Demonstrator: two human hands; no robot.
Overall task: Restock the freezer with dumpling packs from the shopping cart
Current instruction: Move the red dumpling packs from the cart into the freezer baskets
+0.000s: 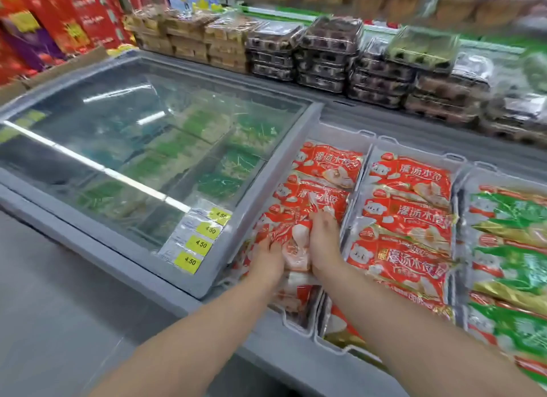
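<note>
Both my hands reach into the open right part of the grey chest freezer (pixel 189 293). They are on a red dumpling pack (pixel 291 233) that lies in the left clear bin on a row of the same red packs (pixel 325 165). My left hand (pixel 268 257) grips the pack's near left edge. My right hand (pixel 322 236) holds its right side, fingers curled over the top. A second bin to the right holds more red packs (pixel 411 207). The shopping cart is out of view.
The sliding glass lid (pixel 142 136) covers the freezer's left half, with green packs under it and yellow 4.50 price tags (pixel 201 244) at its corner. Green dumpling packs (pixel 509 248) fill the far right bin. Stacked clear pastry boxes (pixel 325 56) line the shelf behind.
</note>
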